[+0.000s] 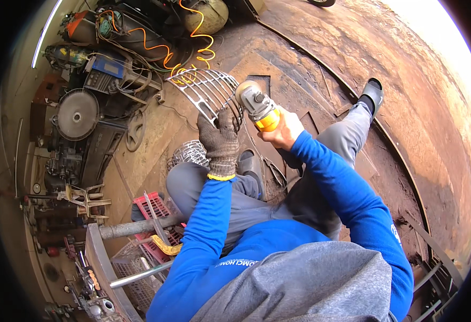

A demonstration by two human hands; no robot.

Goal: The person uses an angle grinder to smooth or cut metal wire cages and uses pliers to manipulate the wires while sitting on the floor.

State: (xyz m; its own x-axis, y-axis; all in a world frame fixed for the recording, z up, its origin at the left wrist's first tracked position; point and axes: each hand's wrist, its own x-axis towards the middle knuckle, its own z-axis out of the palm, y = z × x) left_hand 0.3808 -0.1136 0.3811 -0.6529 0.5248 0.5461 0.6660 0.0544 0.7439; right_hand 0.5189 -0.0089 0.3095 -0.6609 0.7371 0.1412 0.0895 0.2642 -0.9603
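My left hand, in a dark knit glove with a yellow cuff edge, is closed round the near end of a curved metal grille made of several parallel bars. My bare right hand grips an angle grinder with a yellow body and grey metal head. The grinder's round disc is at the right edge of the grille; whether it touches the bars I cannot tell. Below my left wrist, beside my knee, a wire-like metal basket shape lies on the floor.
A pedestal fan, a blue-topped machine and an orange coiled hose stand or lie at the left and back. Near my left elbow are a red plastic crate and a metal frame. A long metal strip crosses the floor at right.
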